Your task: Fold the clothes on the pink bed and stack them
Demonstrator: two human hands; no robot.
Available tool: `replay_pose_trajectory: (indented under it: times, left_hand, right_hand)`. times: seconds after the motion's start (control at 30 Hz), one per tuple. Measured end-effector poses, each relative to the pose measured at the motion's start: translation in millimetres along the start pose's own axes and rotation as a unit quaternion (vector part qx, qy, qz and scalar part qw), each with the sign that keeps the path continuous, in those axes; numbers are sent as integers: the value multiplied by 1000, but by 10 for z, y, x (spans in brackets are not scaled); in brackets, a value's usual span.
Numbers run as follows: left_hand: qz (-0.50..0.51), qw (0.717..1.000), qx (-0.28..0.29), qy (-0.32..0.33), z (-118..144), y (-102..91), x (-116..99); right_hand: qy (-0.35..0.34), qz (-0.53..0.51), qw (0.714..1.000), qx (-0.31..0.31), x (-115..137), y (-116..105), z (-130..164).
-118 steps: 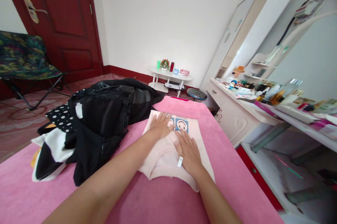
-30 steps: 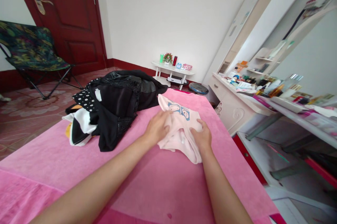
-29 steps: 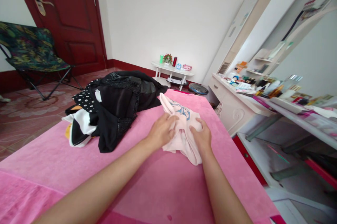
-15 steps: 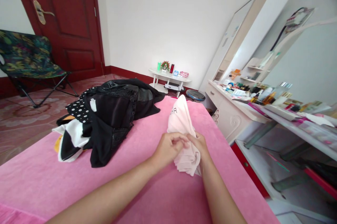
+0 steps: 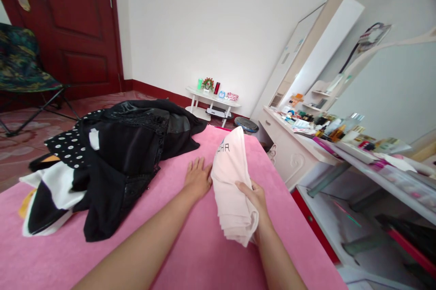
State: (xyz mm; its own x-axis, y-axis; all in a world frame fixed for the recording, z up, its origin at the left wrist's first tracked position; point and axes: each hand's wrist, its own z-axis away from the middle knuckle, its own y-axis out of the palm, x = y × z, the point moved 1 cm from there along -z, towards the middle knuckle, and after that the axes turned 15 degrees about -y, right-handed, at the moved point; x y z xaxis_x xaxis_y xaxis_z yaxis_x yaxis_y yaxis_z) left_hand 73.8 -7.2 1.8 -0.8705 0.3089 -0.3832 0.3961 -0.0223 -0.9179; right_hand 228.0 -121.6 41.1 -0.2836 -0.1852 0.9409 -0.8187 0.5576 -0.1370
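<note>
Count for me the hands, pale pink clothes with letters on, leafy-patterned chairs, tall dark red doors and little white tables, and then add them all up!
Hands: 2, the left hand and the right hand
Pale pink garment: 1
Leafy-patterned chair: 1
Tall dark red door: 1
Little white table: 1
Total: 6

Only bit of text I can actually make out is on the folded pale pink top (image 5: 231, 194): thin black capitals (image 5: 224, 147), kinda boxy. Looks like "AHA" to me, but the last letter could pass for an R, and the first one's squashed near the edge. The white tag (image 5: 94, 139) on the black garment (image 5: 117, 158) and the cosmetics bottles (image 5: 352, 120)? Too small to read, sorry.
</note>
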Motion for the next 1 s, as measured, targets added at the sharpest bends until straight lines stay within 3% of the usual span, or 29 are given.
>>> replay_pose_trajectory:
  times: [0.13,0.23,0.37,0.47,0.57,0.63,0.8,0.9,1.0]
  left_hand:
    - [7,1000,-1,-2,-16,-42,20]
    - [14,1000,-13,-9,-31,-8,20]
    - [19,1000,-19,-14,-45,31,13]
    - [20,1000,-16,-17,-66,37,5]
    - [20,1000,-11,-19,-97,47,-1]
    - [20,1000,-13,-19,-116,60,-1]
    - [20,999,-15,-20,-130,82,1]
    - [23,999,-14,-20,-119,60,-11]
    - [21,999,-16,-22,-106,34,-26]
  right_hand:
    - [-7,52,997,61,82,-58,-205]
    - [-69,180,973,130,159,-166,-642]
    - [-197,436,856,197,318,-347,-1526]
    - [-229,512,794,234,385,-462,-2167]
    - [-242,604,718,248,218,-495,-2533]
    - [-211,641,705,218,-69,-453,-2569]
    - [-103,656,723,191,-912,-231,-2254]
    - [-82,653,729,186,-1093,-204,-2097]
    - [-67,649,734,188,-1063,-255,-1936]
